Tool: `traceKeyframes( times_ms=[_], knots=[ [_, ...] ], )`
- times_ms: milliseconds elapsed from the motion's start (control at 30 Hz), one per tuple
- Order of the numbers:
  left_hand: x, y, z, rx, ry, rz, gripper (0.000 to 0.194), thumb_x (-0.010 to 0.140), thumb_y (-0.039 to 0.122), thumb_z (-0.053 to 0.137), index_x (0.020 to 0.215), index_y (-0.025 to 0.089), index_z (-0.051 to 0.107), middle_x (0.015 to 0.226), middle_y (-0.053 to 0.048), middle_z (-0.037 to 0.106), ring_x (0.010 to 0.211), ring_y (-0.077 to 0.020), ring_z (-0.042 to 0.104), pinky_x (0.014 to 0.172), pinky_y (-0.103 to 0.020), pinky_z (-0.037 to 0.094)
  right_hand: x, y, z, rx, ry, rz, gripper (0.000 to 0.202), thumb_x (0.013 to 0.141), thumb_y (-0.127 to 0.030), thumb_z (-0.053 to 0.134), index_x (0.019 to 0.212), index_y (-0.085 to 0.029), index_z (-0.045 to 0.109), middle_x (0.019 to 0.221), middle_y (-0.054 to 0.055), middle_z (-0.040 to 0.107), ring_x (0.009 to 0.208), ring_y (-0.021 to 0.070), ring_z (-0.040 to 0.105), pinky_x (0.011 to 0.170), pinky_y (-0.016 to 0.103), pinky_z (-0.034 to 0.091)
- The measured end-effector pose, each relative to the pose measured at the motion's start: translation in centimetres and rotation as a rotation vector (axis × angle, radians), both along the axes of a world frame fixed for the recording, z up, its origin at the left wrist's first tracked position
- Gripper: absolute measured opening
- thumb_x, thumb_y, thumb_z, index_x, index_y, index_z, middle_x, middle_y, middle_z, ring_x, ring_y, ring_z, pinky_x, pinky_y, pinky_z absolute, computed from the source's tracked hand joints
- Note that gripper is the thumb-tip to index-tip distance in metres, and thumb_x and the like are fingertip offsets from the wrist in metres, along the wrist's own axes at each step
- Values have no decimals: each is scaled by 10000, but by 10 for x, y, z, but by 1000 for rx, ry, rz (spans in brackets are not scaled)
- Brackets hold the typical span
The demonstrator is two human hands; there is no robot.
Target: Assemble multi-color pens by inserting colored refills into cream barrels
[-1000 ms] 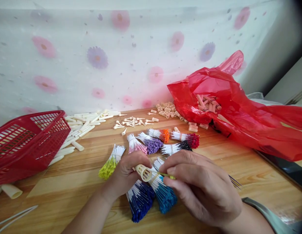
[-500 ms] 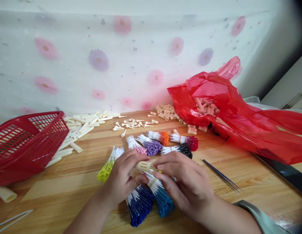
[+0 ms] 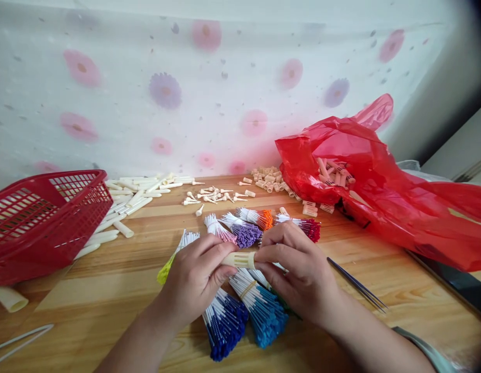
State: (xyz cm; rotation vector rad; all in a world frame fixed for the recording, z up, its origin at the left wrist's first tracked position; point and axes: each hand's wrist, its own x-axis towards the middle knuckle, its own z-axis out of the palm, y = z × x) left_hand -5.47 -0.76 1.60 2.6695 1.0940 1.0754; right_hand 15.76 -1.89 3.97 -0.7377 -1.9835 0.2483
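Between my hands, over the bundles, lies a cream slotted plastic tube, held roughly level. My left hand is closed around its left end. My right hand pinches at the right end; the fingertips hide what else may be there. Below the hands lie a dark blue-tipped bundle of thin white sticks and a light blue-tipped bundle. Just beyond are yellow, pink, purple, orange and red tipped bundles. Others are partly covered by my right hand.
A red plastic basket stands at left beside cream tubes. Small pointed cream pieces and slotted pieces lie at the back. A red bag holds more pieces. Dark tweezers lie right, near a dark flat device.
My right fingers have shifted to the tube's right end, and the thin yellow-green-tipped piece near them no longer shows. The slotted tube is now more plainly visible. The view has shifted slightly.
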Motion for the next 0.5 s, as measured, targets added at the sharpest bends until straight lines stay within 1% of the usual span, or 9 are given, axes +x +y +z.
traceKeyframes(
  times_ms=[200, 333, 500],
  knots=[
    [0, 0, -5, 73, 28, 43, 266, 918, 358, 485, 1068, 171, 601, 942, -72, 612, 800, -182, 600, 675, -275, 460, 0, 3, -2, -287, 114, 100, 93, 820, -103, 607, 751, -165, 616, 816, 14, 549, 752, 109, 534, 677, 229, 423],
    [1, 1, -5, 114, 41, 100, 263, 919, 339, 489, 1073, 166, 613, 918, -72, 619, 799, -188, 604, 668, -278, 464, -5, 7, -7, -422, 226, 97, 110, 833, -133, 593, 734, -170, 622, 822, 15, 558, 767, 116, 537, 703, 238, 419],
    [3, 0, -2, 160, 114, 188, 248, 912, 331, 502, 1066, 189, 634, 873, -57, 627, 757, -191, 598, 640, -282, 449, -12, 7, -14, -615, 397, 111, 84, 815, -162, 611, 741, -177, 647, 848, 19, 561, 803, 131, 542, 743, 264, 422]
  ],
)
